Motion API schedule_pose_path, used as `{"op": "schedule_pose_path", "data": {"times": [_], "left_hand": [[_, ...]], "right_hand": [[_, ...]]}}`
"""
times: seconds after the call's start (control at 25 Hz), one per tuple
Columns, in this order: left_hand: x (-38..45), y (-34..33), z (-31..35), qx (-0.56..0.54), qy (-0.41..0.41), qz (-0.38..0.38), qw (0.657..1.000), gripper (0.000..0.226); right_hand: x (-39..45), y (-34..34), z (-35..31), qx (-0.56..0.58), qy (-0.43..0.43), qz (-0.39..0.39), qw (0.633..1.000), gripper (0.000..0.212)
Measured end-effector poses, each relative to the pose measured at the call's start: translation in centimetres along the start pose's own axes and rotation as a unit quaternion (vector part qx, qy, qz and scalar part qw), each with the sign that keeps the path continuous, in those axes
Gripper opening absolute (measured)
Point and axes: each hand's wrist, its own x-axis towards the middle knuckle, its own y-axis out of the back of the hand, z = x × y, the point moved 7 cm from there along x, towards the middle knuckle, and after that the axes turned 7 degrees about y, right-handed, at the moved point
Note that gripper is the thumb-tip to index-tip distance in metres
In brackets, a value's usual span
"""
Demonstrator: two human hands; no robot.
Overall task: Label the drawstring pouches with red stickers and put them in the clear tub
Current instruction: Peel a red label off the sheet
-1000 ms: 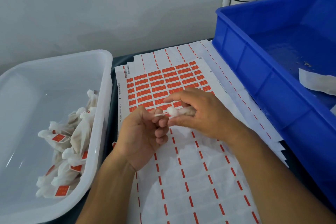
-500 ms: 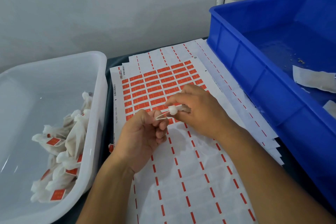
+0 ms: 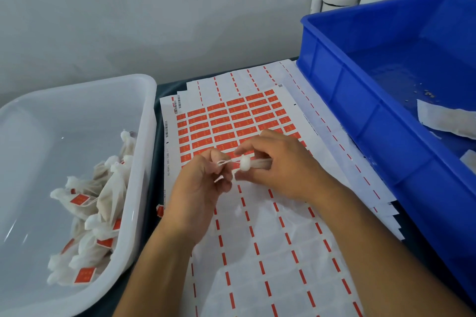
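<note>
Your right hand (image 3: 283, 165) curls round a small white fabric drawstring pouch (image 3: 253, 163), its gathered, puffy neck poking out between thumb and fingers while most of its body is hidden inside your grip. Your left hand (image 3: 198, 185) pinches the thin white drawstring (image 3: 223, 163), which runs taut to the pouch neck; its loose end sticks out below your fingers. Both hands hover over a glossy white backing sheet of small red rectangular stickers (image 3: 231, 121), lying on more sheets with only red dashes left. The print on the stickers is too small to read. To your left, the clear, smooth, round-cornered plastic tub (image 3: 144, 141) holds a heap of crinkled labelled pouches (image 3: 98, 213) against its near wall. To your right, a rigid blue plastic crate (image 3: 360, 110), cut off by the frame edge, holds a flat white unlabelled pouch (image 3: 443, 123) and some crumbs. The dark worktop (image 3: 158, 95) shows only in narrow strips.
</note>
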Motion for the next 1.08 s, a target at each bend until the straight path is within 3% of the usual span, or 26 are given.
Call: {"op": "schedule_pose_path", "data": {"times": [0.12, 0.24, 0.32, 0.48, 0.68, 0.84, 1.08], "left_hand": [[0.3, 0.9, 0.2, 0.021, -0.041, 0.068, 0.997, 0.026], [0.5, 1.2, -0.2, -0.019, -0.034, 0.083, 0.996, 0.030], [0.6, 1.7, -0.4, -0.011, -0.021, 0.118, 0.993, 0.029], [0.7, 2.3, -0.5, 0.003, -0.029, 0.152, 0.988, 0.043], [0.4, 2.5, -0.4, -0.007, -0.028, 0.192, 0.981, 0.039], [0.2, 3.1, 0.0, 0.020, -0.072, 0.219, 0.973, 0.041], [0.4, 3.1, 0.3, 0.028, -0.097, 0.236, 0.967, 0.028]], "right_hand": [[-0.5, 0.1, 0.3, 0.076, -0.032, -0.048, 0.995, 0.043], [-0.4, 3.1, 1.6, 0.054, -0.066, 0.093, 0.992, 0.029], [-0.8, 5.2, 3.2, -0.027, -0.124, 0.167, 0.978, 0.031], [-1.6, 6.3, 6.6, -0.162, -0.248, 0.062, 0.953, 0.044], [-2.4, 7.0, 8.2, -0.065, -0.249, 0.065, 0.964, 0.041], [-3.0, 6.5, 8.7, -0.014, -0.254, 0.057, 0.965, 0.042], [-3.2, 6.7, 8.5, 0.174, -0.250, 0.064, 0.950, 0.013]]}}
